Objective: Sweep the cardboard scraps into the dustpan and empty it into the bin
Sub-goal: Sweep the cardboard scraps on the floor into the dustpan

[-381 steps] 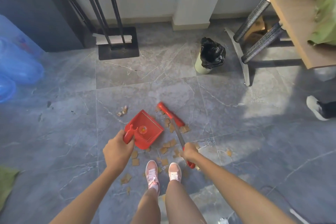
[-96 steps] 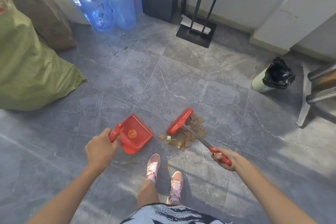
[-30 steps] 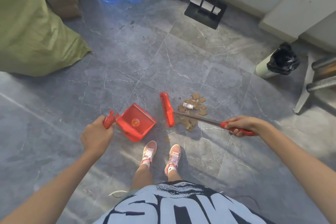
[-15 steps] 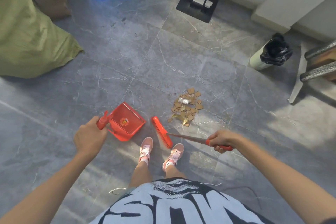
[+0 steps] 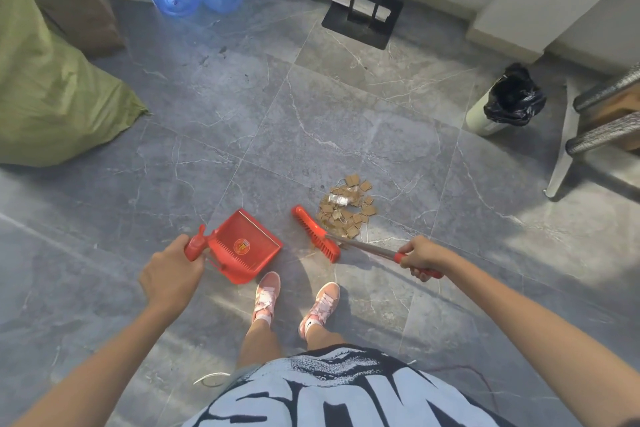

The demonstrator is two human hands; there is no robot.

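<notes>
Gripping the dustpan [image 5: 247, 244] handle, left hand [image 5: 171, 274] is clenched; right hand [image 5: 420, 256] squeezes the brush [image 5: 315, 232] beside the scraps [image 5: 346, 210]. Bin [image 5: 504, 102] stands near the chair leg [image 5: 562, 152] (bare floor [image 5: 346, 121] between).

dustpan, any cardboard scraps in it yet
No, the dustpan looks empty, and the scraps lie heaped on the floor beyond the broom.

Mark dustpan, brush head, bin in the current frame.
dustpan [image 5: 247, 243]: head view, flat red tray near its round sticker.
brush head [image 5: 315, 233]: head view, middle of the red bristle block.
bin [image 5: 485, 118]: head view, pale side wall below the black liner.
</notes>
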